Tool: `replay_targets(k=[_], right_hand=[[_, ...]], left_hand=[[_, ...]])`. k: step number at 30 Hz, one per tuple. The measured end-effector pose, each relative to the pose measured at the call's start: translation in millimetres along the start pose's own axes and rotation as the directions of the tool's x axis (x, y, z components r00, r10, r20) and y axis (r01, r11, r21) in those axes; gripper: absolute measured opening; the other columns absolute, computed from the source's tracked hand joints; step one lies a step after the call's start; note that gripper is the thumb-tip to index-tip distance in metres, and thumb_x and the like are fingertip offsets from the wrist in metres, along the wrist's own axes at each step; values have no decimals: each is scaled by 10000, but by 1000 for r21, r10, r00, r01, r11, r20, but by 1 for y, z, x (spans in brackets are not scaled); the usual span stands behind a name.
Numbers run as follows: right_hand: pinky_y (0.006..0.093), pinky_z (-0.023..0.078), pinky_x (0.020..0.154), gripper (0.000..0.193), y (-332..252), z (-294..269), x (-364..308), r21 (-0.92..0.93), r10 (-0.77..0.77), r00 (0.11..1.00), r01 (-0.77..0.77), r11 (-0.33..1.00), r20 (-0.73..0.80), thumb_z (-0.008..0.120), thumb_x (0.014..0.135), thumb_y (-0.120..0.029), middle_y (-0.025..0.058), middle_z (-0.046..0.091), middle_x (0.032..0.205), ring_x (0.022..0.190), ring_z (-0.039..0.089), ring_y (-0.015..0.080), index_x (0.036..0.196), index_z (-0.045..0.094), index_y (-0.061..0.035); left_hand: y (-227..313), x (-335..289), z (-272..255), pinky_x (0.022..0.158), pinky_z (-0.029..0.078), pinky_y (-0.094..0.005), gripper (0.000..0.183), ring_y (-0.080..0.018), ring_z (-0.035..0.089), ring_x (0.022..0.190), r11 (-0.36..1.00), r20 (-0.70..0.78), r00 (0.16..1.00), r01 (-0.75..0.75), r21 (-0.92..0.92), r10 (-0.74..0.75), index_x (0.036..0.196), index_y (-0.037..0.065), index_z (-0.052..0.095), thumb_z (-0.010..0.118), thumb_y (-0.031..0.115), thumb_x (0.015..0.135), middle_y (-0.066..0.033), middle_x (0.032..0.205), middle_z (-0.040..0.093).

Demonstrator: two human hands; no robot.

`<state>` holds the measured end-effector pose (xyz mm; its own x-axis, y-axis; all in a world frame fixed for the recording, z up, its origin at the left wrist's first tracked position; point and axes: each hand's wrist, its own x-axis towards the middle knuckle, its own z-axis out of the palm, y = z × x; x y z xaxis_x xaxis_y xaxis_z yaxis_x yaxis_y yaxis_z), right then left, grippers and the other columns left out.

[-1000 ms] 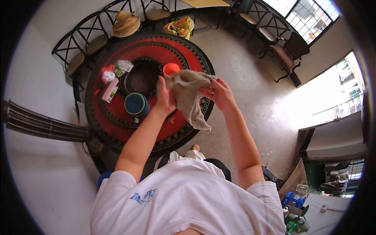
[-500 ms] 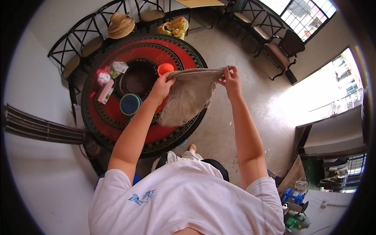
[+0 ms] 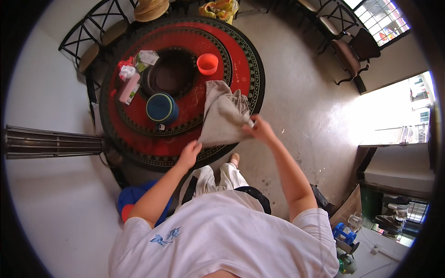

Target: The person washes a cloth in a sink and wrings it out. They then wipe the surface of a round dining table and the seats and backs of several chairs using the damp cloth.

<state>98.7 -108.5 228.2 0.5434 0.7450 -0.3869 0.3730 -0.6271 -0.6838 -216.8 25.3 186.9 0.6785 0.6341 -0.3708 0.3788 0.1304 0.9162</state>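
A grey-beige cloth point(image 3: 222, 118) stretches between my two hands at the right front part of a round red and black table point(image 3: 185, 147). Its far end lies on the tabletop, partly bunched up. My left hand point(image 3: 189, 155) is closed on the near left corner. The near right edge is pinched in my right hand point(image 3: 260, 129). Beyond the cloth stands an orange-red cup point(image 3: 207, 64). Left of the cloth is a round dark blue container point(image 3: 162, 108) with a light green rim.
A pink box point(image 3: 129, 88), a white crumpled bundle point(image 3: 126, 72) and a green and white packet point(image 3: 147, 58) lie on the table's left. Chairs point(image 3: 348, 58) line the walls. A yellow bag point(image 3: 220, 10) stands beyond the table. A blue stool point(image 3: 134, 197) is by my left elbow.
Both hands have come down and nearer to me. The cloth, held up hanging before, now has its far end laid on the table. The view has tilted down.
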Motion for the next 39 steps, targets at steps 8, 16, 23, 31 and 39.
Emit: replay_targets(k=[8,16,23,31,39], right_hand=[[394,549,821,303,82,85,1,-163,-117,915,193,968,387,782,724,-194,119,734,919,882,702,279,1016,756,-119],[605,375,1054,567,32,128,37,-337,-83,911,-63,939,-403,729,826,-236,114,390,1523,1400,342,404,1367,561,-238],[724,30,1135,713,77,196,72,-422,-15,961,-107,900,-276,561,916,-586,124,144,1669,1522,75,434,1530,400,-261],[663,63,1183,611,100,67,250,-482,-334,917,196,854,-219,676,857,-531,126,327,1570,1520,139,385,1348,557,-187],[576,139,1207,691,57,-54,523,-561,-660,750,563,607,37,645,847,-563,88,328,1608,1492,269,320,1483,465,-359]], left_hand=[[-92,-3,-3,572,488,-391,255,-189,590,590,968,101,964,250,-12,-248,928,1,656,628,252,968,-40,718,633],[-31,71,25,1157,291,-513,790,-410,315,1407,521,36,888,-300,799,458,1504,178,380,751,283,815,-172,1527,345],[-101,124,79,1226,113,-555,850,-381,55,1535,366,300,934,-353,861,194,1568,232,305,677,522,860,-165,1666,71],[-65,262,159,1187,246,-526,881,-439,204,1486,463,179,956,-271,844,233,1567,194,288,642,574,856,-204,1643,142],[51,496,222,1125,347,-521,863,-464,339,1399,639,-290,897,11,769,334,1567,69,266,609,466,883,-233,1620,200]])
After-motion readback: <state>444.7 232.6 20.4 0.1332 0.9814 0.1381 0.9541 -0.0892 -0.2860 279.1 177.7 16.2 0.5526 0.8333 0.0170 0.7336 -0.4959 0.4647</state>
